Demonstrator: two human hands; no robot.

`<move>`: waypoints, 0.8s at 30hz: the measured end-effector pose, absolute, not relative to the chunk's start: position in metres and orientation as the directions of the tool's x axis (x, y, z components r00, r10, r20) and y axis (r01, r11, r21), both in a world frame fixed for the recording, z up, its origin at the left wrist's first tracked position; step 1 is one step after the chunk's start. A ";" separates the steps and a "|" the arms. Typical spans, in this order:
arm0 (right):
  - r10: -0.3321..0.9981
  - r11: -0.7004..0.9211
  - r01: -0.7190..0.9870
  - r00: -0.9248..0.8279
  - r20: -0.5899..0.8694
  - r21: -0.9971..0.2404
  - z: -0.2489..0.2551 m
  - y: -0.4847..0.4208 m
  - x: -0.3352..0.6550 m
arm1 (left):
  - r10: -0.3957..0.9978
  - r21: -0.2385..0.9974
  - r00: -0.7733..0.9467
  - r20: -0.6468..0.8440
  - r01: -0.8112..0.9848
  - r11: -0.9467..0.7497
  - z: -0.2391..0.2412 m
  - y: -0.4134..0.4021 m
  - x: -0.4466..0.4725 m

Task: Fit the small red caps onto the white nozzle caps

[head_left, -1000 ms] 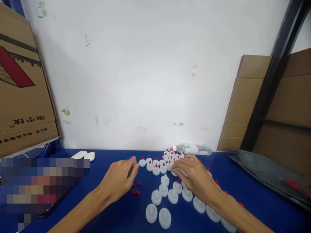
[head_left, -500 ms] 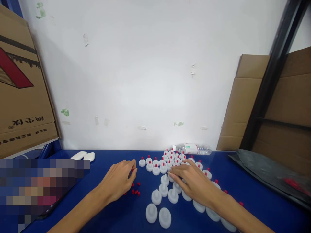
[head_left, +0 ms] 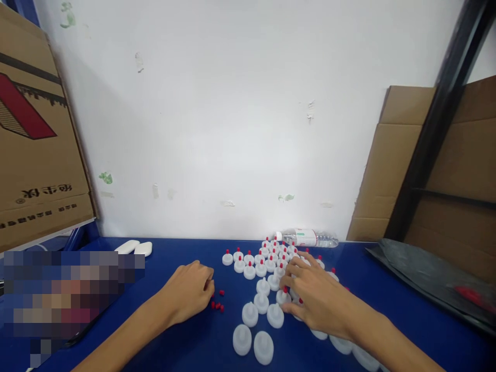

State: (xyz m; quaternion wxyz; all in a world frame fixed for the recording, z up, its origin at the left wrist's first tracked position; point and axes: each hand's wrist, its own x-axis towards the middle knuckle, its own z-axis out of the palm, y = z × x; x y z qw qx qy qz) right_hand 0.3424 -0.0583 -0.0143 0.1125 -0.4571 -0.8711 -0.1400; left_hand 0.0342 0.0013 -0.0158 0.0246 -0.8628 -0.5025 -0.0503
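My left hand [head_left: 189,290] is closed above the blue table, its fingertips curled inward, so what they hold is hidden. Right beside it lie several small red tips [head_left: 217,306]. My right hand [head_left: 315,294] has its thumb and fingers curled around a white nozzle cap with a red tip [head_left: 283,296]. Left and in front of that hand stand several white nozzle caps without red tips [head_left: 261,303]. Behind it is a cluster of white caps topped with red tips [head_left: 261,267]. More caps are partly hidden under my right hand and forearm.
A clear plastic bottle [head_left: 310,237] lies against the wall. Two white oval objects [head_left: 143,249] sit at the back left, near a blurred-out area. A cardboard box [head_left: 39,155] stands at left. A grey plastic bag [head_left: 426,274] lies at right, by flattened cardboard [head_left: 391,165].
My right hand has shifted slightly and curled its fingers around a cap that now shows a red tip. The left fingers have closed further, near the loose red tips.
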 end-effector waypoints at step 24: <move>0.290 0.714 0.640 -0.639 0.713 0.283 -0.006 -0.084 0.293 | 0.529 0.131 0.763 0.372 0.521 -0.843 -0.017 -0.052 0.071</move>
